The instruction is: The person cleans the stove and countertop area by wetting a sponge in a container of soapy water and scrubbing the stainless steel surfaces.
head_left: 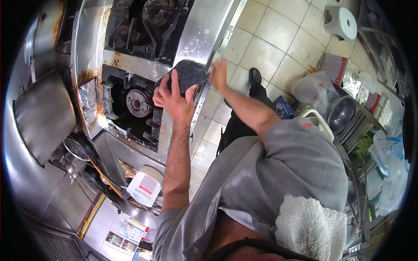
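Observation:
A black, rough-surfaced piece (189,77) is tilted up at the stove's steel front edge. My left hand (176,98) grips its near side, with the fingers over its face and the thumb at its lower right. My right hand (218,75) is closed just right of the piece, beyond the steel edge. Something small and whitish shows at its fingertips, too blurred to make out. Left of my left hand lies an uncovered burner (137,103). Suds spot the steel front panel (203,32).
A second burner (154,12) is farther up the stove. A white container (145,186) stands below the stove. On the tiled floor (272,41) is a white stool (341,22). Plastic bags (314,89) and a metal bowl (341,114) are at the right.

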